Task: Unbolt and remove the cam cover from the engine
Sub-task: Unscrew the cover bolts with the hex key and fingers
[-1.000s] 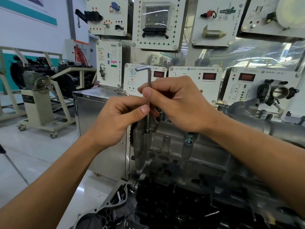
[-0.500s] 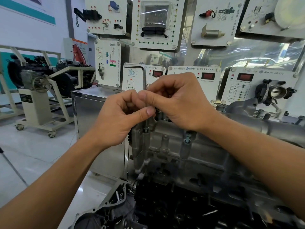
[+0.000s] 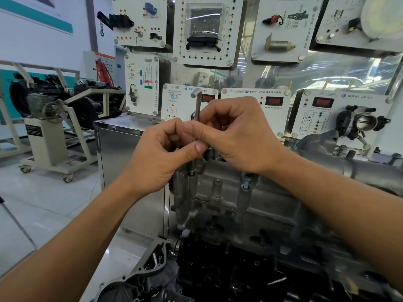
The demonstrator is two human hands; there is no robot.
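Observation:
A grey cast-metal cam cover (image 3: 226, 192) tops the engine in the middle of the view. An L-shaped hex key (image 3: 198, 110) stands upright with its lower tip in a bolt (image 3: 192, 172) at the cover's left end; its short arm points toward me and to the left. My left hand (image 3: 157, 158) pinches the key's shaft low down between thumb and fingers. My right hand (image 3: 237, 136) pinches the shaft just above, thumb pressed against it. A second bolt (image 3: 247, 185) stands raised from its boss further right.
Behind the engine stands a steel cabinet (image 3: 122, 153) and a wall of white training panels (image 3: 205, 29). A throttle body (image 3: 364, 123) hangs at the right. Another engine on a wheeled stand (image 3: 50, 136) sits on the floor at the left. A black housing (image 3: 139, 282) lies below.
The key has turned: its short arm pointed left, and now points more toward me. Both hands have kept their pinch on the shaft, shifting their fingers slightly.

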